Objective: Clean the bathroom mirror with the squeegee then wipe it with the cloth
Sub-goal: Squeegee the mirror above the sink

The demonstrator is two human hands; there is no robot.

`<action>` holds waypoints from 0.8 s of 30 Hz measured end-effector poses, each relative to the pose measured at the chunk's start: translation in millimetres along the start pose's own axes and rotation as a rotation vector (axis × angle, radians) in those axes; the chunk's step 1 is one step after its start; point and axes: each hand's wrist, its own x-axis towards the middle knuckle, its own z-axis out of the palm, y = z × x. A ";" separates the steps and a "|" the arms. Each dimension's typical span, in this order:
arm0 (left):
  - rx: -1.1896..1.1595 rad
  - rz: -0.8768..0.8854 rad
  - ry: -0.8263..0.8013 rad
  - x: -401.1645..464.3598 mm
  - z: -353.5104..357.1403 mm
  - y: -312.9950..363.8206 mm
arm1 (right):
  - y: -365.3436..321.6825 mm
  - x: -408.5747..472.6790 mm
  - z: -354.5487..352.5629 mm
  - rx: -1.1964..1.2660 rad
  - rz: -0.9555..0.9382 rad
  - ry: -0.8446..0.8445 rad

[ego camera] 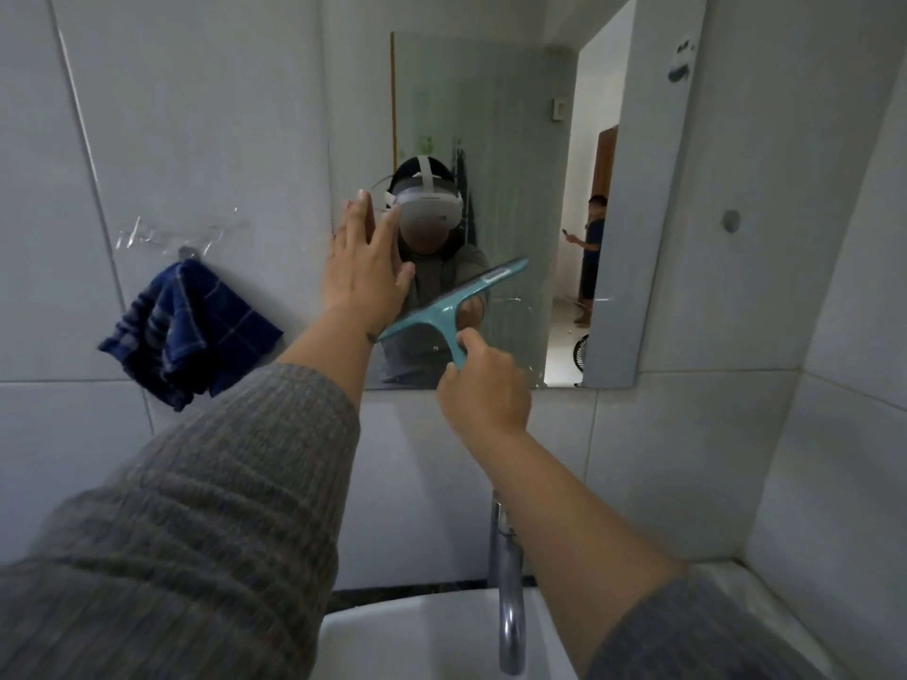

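The bathroom mirror (520,139) hangs on the white tiled wall ahead. My right hand (483,385) grips the handle of a teal squeegee (449,306), whose blade lies tilted against the lower middle of the glass, right end higher. My left hand (365,267) is flat and open, fingers pointing up, pressed at the mirror's left edge. A dark blue checked cloth (189,331) hangs from a hook on the wall left of the mirror, apart from both hands.
A chrome faucet (508,581) rises over the white sink (412,640) below the mirror. A side wall (844,336) closes in on the right. The mirror reflects a doorway and a second person standing beyond it.
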 end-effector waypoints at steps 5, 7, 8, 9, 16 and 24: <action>0.024 0.000 -0.020 -9.8 8.1 4.7 | 15.8 14.1 -24.7 -0.312 -0.188 -0.058; 0.022 0.001 -0.027 -12.9 12.0 7.7 | 22.0 17.6 -33.5 -0.383 -0.220 -0.076; 0.026 0.000 -0.029 -14.2 14.1 9.1 | 24.9 18.4 -36.7 -0.403 -0.228 -0.082; 0.035 -0.004 -0.027 -15.3 16.3 10.4 | 27.3 19.1 -39.4 -0.416 -0.233 -0.087; 0.048 -0.020 -0.013 -23.4 35.6 19.0 | 40.9 24.3 -48.4 -0.469 -0.259 -0.071; -0.005 -0.032 -0.016 -23.2 42.0 16.3 | 65.8 35.7 -63.1 -0.528 -0.239 -0.030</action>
